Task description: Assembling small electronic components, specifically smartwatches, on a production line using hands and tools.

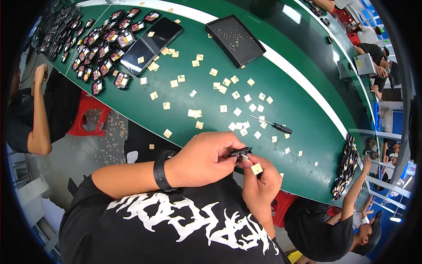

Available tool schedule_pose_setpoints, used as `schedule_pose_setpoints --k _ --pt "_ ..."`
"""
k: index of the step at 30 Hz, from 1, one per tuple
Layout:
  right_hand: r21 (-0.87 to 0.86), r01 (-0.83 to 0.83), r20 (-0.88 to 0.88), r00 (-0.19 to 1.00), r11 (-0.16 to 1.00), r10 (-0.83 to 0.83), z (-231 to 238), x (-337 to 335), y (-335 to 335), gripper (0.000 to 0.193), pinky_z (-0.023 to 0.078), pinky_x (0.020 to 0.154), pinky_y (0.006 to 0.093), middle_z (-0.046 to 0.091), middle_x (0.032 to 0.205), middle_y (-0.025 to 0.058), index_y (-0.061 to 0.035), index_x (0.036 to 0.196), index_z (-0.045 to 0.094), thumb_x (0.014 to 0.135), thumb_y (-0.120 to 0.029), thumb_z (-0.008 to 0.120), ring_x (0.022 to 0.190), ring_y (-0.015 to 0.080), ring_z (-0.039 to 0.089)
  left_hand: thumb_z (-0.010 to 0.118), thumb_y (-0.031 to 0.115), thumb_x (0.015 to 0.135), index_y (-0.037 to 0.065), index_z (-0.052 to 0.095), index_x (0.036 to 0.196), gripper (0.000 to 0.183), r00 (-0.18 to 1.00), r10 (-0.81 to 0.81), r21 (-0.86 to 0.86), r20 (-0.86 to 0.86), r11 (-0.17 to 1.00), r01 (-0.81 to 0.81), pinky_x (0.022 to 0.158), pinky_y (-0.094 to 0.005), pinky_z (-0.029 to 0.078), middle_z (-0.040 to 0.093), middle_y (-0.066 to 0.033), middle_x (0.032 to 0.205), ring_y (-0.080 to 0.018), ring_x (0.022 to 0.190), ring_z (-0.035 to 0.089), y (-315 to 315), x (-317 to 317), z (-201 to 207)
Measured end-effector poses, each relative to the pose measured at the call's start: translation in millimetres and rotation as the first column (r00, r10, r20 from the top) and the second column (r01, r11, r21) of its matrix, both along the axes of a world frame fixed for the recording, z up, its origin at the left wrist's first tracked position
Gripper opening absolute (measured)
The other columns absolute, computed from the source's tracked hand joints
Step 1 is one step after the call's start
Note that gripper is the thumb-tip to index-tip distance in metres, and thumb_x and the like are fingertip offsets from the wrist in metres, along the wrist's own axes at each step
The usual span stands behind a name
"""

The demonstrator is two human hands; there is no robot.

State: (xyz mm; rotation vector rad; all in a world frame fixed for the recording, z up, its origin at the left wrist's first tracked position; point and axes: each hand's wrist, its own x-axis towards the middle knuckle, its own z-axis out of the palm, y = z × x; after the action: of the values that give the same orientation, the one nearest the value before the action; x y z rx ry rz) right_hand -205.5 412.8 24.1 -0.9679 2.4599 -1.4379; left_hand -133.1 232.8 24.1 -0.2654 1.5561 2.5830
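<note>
Left hand: the left hand (200, 156) is closed, thumb and fingers pinching a small black part (239, 152)
Right hand: the right hand (262, 180) is curled, its fingertips touching or just beside that part; whether they grip it I cannot tell
Yellow square on the thumb: a paper square (256, 169) lies against the right thumb tip; how it is held there is unclear
Black part: held above the near edge of the green tabletop (314, 145), its detail mostly hidden by fingers
Loose squares: many yellow squares (199, 125) scattered across the middle
Screwdriver: a black-handled screwdriver (282, 128) lying right of the middle, near the squares
Tray: a black tray (252, 54) holding tiny pieces, at the far edge
Phone: a dark phone (160, 37) left of the tray, squares on its screen
Left end: a crowd of black-framed pieces (105, 49) beside the phone
Right end: a heap of small dark pieces (345, 169) at the near right corner
</note>
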Motion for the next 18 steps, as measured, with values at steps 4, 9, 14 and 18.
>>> schedule_pose_setpoints --k 4,9,14,18 --pt "-0.015 0.095 0.283 0.955 0.995 -0.087 1 5 -1 0.011 0.050 0.059 0.0258 0.072 0.081 0.0082 0.0016 0.099 0.071 0.090 -0.004 0.075 0.068 0.0120 0.066 0.051 -0.013 0.096 -0.008 0.055 0.120 0.025 0.995 -0.060 -0.148 0.074 0.987 0.070 0.093 -0.0290 0.054 0.068 -0.0140 0.114 -0.0151 0.108 0.067 -2 0 -1" --pt "-0.075 0.181 0.425 0.895 0.981 -0.133 3 1 -5 0.012 0.040 0.057 0.0214 0.064 0.080 0.0029 0.0032 0.093 0.075 0.090 -0.008 0.079 0.066 0.0052 0.051 0.051 -0.011 0.096 -0.008 0.054 0.120 0.025 0.995 -0.069 -0.176 0.077 0.981 0.082 0.093 -0.0285 0.054 0.067 -0.0132 0.116 -0.0139 0.107 0.066 -2 2 -3" --pt "-0.064 0.188 0.355 0.922 0.980 -0.153 3 1 1 0.011 0.039 0.057 0.0220 0.063 0.084 0.0038 0.0022 0.094 0.076 0.088 -0.006 0.080 0.067 0.0064 0.052 0.052 -0.009 0.097 -0.008 0.053 0.121 0.024 0.996 -0.046 0.055 0.080 0.998 0.042 0.094 -0.0283 0.055 0.066 -0.0136 0.119 -0.0140 0.108 0.066 0 1 -9" --pt "-0.021 0.104 0.078 0.992 0.994 -0.102 4 -2 3 0.014 0.043 0.056 0.0238 0.064 0.084 0.0048 -0.0005 0.098 0.076 0.084 0.000 0.080 0.066 0.0092 0.055 0.051 -0.009 0.097 -0.008 0.052 0.121 0.024 0.996 -0.037 0.054 0.077 0.998 0.033 0.094 -0.0282 0.055 0.066 -0.0143 0.119 -0.0141 0.108 0.066 -1 2 -11"
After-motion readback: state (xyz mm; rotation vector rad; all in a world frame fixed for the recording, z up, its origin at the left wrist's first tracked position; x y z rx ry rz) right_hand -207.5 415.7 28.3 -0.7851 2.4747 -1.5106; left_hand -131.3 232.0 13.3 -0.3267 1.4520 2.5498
